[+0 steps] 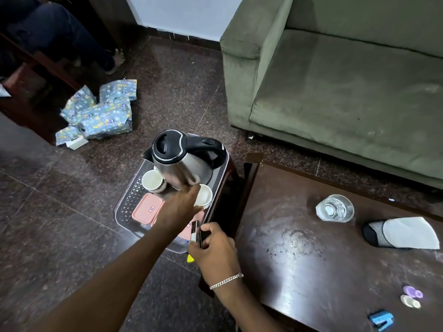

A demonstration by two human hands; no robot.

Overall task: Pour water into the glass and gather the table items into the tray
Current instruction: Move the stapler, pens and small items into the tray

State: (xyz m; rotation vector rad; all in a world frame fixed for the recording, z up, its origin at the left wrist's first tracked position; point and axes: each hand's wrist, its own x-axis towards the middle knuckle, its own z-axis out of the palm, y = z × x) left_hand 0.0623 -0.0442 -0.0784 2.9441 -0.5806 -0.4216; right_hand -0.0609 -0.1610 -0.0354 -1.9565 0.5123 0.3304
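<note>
A clear perforated tray (pixel 128 200) rests on a dark stool left of the table. In it stand a steel kettle with a black lid (pixel 178 159), two white paper cups (pixel 151 180), and a pink lidded box (pixel 147 208). My left hand (pixel 178 208) reaches over the tray, fingertips at the right-hand cup (pixel 205 195); whether it grips the cup is unclear. My right hand (pixel 214 250) holds thin packets (pixel 195 232) at the tray's near right corner. A glass of water (pixel 335 208) stands on the dark wooden table (pixel 311 271).
On the table lie a black-and-white mitt (pixel 402 232), small round lids (pixel 411 297) and a blue stapler-like item (pixel 381 319). A green sofa (pixel 335 80) stands behind. Wrapped parcels (pixel 100 111) lie on the floor at left, near a seated person's legs (pixel 60 34).
</note>
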